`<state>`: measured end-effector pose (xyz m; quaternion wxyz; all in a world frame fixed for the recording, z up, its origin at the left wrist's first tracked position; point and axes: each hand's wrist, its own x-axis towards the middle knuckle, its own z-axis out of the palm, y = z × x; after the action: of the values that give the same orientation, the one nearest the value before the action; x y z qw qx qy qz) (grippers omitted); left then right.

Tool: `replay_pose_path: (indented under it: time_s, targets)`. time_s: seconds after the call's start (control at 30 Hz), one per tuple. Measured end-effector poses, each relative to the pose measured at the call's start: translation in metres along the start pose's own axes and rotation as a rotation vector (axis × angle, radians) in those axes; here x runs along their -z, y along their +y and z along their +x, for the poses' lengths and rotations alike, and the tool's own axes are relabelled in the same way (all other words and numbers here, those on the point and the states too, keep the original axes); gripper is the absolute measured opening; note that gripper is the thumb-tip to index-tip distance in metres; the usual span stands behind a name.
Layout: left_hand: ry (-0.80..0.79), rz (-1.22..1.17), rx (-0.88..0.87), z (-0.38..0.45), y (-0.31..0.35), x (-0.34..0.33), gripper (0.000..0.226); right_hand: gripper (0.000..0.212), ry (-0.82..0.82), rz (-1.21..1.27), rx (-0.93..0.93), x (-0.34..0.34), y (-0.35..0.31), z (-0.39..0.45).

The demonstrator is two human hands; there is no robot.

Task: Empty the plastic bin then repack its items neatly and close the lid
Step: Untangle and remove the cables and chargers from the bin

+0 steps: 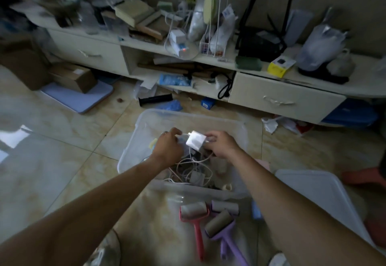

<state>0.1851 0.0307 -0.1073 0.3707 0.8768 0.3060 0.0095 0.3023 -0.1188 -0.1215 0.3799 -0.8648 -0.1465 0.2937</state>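
Translucent plastic, the rectangular storage bin (146,123) sits open on the tiled floor (62,140), directly in front of the person. Inside, toward its near end, a tangle of white and pale charging cables (188,171) and a few small pale items remain, so emptying looks only partly done. Both hands are raised over the bin's middle. The right hand (221,144) pinches a small white square charger plug (194,141). The left hand (168,145) has its fingers curled toward the thin cable leaving that plug, apparently gripping it, though the contact is hidden by the hand's back. On the floor just beside the bin's near wall lie items seemingly already taken out: a pink-handled lint roller (195,215) and two purple-handled lint rollers (222,224), touching one another. The bin's frosted plastic lid (317,194) rests flat on the floor to the right, off the bin. Repacking and closing are still ahead.
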Motion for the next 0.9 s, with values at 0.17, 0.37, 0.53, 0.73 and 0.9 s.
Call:
replay_pose_path:
  time_s: [0.17,0.37,0.53,0.73,0.9]
  targets:
    - [-0.153,-0.475,0.057,-0.024,0.047,0.04,0.075,0.042,-0.274,-0.007,0.357,0.038,-0.056,-0.04]
    - [-0.237,-0.134,-0.07,-0.032,0.055,0.073,0.032,0.037,-0.351,0.131,0.396,0.051,-0.057,-0.046]
    - [-0.107,0.02,0.027,-0.019,0.05,0.069,0.047,0.032,-0.2,0.034,0.444,0.034,-0.051,-0.033]
    - [-0.146,0.012,0.079,0.003,0.065,0.054,0.036,0.024,-0.076,0.081,0.555,0.025,-0.06,-0.01]
    - [-0.584,-0.23,0.34,0.027,0.071,0.038,0.03,0.012,0.013,0.181,0.365,0.011,-0.023,0.019]
